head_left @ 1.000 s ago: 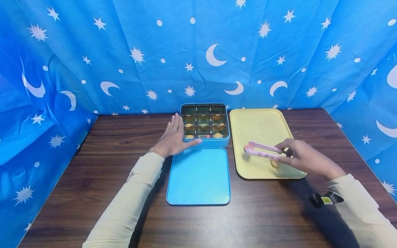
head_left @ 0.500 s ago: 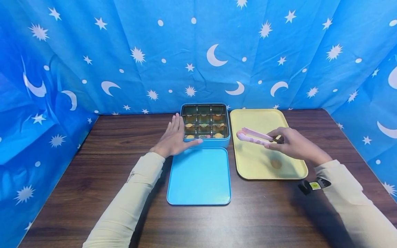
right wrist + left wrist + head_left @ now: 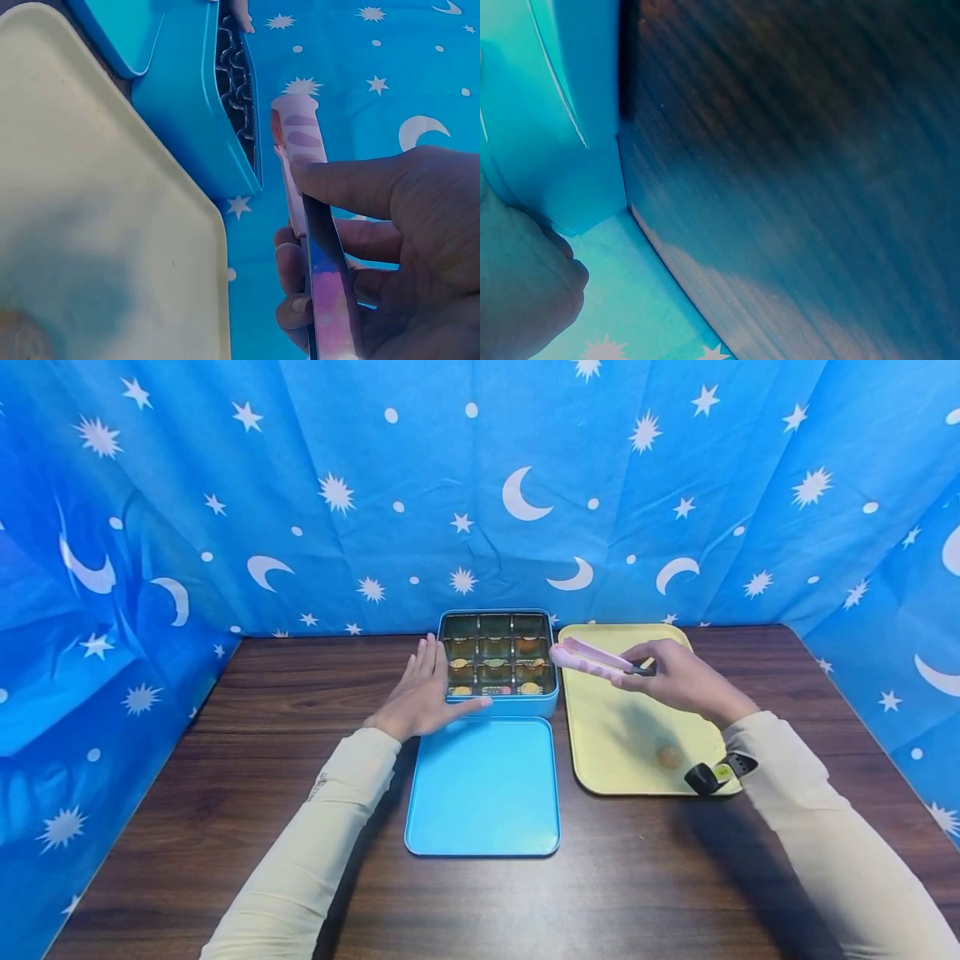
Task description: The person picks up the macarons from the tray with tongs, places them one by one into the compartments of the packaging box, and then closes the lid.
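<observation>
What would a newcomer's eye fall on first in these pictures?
Most likely the bright blue moon-and-star curtain across the back. Next, perhaps, the pink tongs in the right hand above the yellow tray, and, left of it, the divided blue tin, the left hand against it.

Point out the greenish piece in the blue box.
The greenish piece is in the middle column of the blue box, beyond the pinkish piece; the other visible pieces look yellowish or orange.

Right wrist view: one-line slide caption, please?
A right hand grips pink spotted tongs near an open square blue box and a pale yellow rectangular tray.
</observation>
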`<state>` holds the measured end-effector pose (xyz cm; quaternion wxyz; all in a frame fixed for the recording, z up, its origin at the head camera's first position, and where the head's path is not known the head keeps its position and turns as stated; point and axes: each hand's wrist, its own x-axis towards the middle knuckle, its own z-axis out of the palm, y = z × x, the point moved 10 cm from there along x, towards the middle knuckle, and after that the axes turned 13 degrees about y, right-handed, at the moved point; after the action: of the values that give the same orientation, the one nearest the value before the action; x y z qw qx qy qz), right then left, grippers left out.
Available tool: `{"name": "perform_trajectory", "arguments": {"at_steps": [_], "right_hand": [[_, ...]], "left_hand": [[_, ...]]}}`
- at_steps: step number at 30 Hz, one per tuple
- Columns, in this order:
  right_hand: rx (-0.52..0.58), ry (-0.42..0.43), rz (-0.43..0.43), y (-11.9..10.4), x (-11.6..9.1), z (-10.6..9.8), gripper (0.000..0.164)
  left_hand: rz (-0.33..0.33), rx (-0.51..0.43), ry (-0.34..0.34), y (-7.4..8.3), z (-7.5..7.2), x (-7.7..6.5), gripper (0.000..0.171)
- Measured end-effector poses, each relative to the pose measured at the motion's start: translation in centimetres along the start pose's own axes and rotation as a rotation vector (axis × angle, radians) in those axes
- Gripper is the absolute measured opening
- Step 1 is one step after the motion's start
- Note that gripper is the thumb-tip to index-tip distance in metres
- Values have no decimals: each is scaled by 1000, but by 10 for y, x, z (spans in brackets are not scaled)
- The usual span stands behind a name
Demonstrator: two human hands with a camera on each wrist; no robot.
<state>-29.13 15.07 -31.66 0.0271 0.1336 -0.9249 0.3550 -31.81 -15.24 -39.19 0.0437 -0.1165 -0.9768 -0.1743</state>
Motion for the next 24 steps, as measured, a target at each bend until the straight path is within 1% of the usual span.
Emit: {"name": "perform_trajectory", "arguments": {"at_steps": [5, 11, 19, 24], "right_hand": [[2, 7, 24, -7, 13, 8, 34], [28, 5, 54, -12, 30, 20, 35], [74, 9, 64, -23, 53, 36, 34], [83, 32, 82, -25, 62, 45, 37]], "left_hand": [[-7, 2, 2, 0, 0, 0, 125], [5, 3, 13, 0, 0, 1, 126], [-10, -2, 9, -2, 0, 2, 128], [-10, -5, 7, 0, -1, 0, 127]]}}
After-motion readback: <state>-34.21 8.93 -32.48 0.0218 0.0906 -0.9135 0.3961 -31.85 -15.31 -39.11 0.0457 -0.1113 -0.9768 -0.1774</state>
